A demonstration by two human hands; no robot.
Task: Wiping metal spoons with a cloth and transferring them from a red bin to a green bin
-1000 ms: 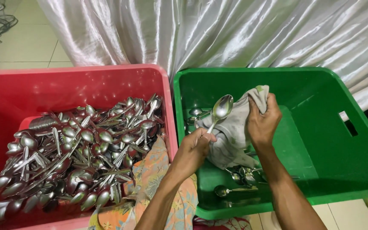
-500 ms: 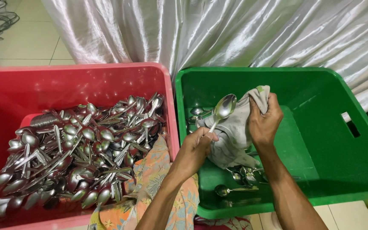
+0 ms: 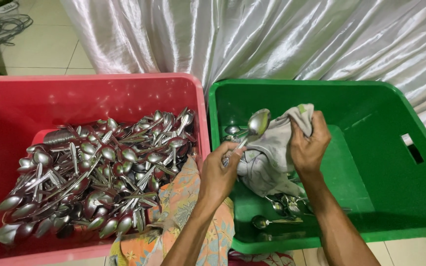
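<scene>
We hold a spoon [image 3: 253, 129] in our left hand [image 3: 219, 173], the grip pinching its handle between thumb and fingers, so that the bowl stands tilted up over the green tub [image 3: 371, 148]. Our right hand [image 3: 309, 145] is closed in a fist-like grip on a grey cloth [image 3: 267, 157], which hangs bunched just beside the spoon; it seems to touch the handle near the left fingers, though the folds hide the exact contact. Both hands sit above the left part of the green tub. On its floor below lie a few loose spoons [image 3: 279, 212], and more show at the back behind the cloth. Pressed against it on the left stands the red tub [image 3: 99, 88], heaped with a pile of spoons [image 3: 94, 172]. A floral fabric [image 3: 188, 212] lies under our left forearm. A shiny white curtain [image 3: 272, 34] hangs behind both tubs.
</scene>
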